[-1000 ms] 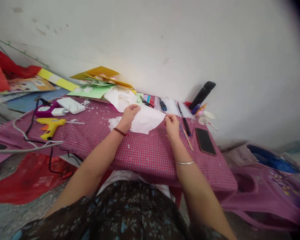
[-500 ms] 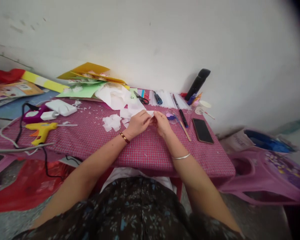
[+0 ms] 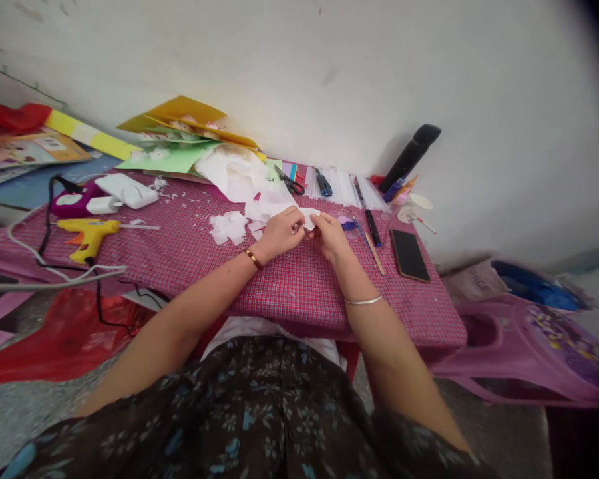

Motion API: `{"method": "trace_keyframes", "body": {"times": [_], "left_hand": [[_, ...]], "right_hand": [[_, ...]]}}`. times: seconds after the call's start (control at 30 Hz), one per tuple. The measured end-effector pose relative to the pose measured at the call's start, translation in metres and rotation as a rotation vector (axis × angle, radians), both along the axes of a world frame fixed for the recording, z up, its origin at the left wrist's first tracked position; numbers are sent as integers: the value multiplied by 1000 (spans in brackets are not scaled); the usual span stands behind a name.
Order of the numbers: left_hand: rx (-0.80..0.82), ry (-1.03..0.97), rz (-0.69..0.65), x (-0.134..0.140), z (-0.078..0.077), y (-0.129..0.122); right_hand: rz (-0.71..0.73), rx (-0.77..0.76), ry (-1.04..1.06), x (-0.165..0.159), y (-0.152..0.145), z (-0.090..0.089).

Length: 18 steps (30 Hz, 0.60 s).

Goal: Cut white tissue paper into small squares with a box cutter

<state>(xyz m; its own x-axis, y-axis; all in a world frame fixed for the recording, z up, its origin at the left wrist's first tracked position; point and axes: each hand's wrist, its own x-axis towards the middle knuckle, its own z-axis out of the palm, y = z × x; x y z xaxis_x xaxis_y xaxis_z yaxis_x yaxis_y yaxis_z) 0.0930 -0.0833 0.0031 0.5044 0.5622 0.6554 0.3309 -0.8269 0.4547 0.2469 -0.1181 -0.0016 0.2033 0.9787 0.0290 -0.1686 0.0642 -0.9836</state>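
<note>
Moving closer together, the left hand (image 3: 282,233) and right hand (image 3: 330,236) are pinching a white sheet (image 3: 308,213) in their fingers; less is showing, suggesting folding or tearing.

Partly hidden white paper (image 3: 309,215) bridges left hand (image 3: 281,231) and right hand (image 3: 331,235).
</note>
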Motion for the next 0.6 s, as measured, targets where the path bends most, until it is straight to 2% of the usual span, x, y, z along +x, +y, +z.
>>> {"method": "trace_keyframes", "body": {"times": [0.33,0.6], "left_hand": [[-72,-36,-48,2,0,-6],[-269,-181,-35,4,-2,-6]], "right_hand": [[11,21,-16,-3,0,-1],[61,-5,9,-2,-2,5]]}}
